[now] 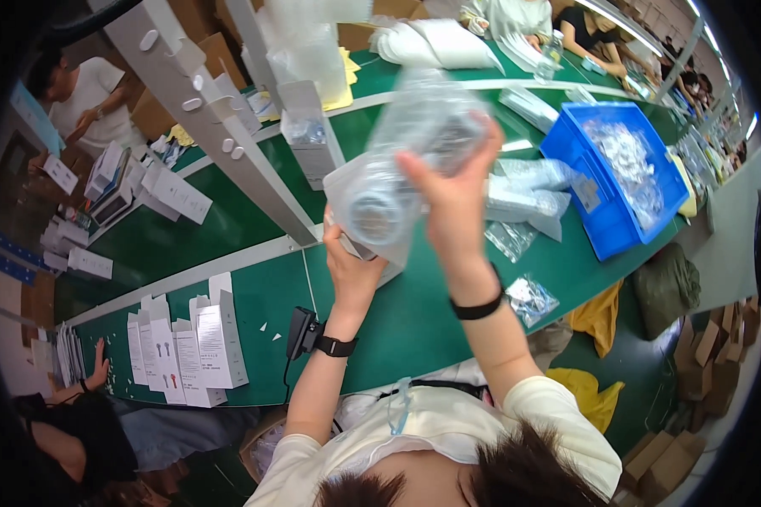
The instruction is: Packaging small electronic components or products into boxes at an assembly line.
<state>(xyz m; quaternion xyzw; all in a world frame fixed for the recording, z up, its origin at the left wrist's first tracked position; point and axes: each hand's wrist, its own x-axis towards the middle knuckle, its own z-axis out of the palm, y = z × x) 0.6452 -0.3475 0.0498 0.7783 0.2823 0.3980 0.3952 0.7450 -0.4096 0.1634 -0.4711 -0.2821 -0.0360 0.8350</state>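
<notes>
My right hand (pixel 455 182) grips a clear plastic bag (pixel 423 110) with a greyish item inside; its kind is blurred, though a round end (pixel 374 218) shows through the film. Below it, my left hand (pixel 353 269) is closed around a white box (pixel 389 272), mostly covered by the bag. The bag is over the box; whether any of it is inside cannot be seen. A black strap is on each wrist, and a small black device (pixel 301 331) with a cord sits beside the left one.
Several white boxes with raised flaps (pixel 186 351) line the left bench. A blue bin (pixel 604 207) of small bagged parts stands right, near more bagged items (pixel 524 198). A metal post (pixel 220 127) rises left; an open box (pixel 307 135) stands behind. Other people work around.
</notes>
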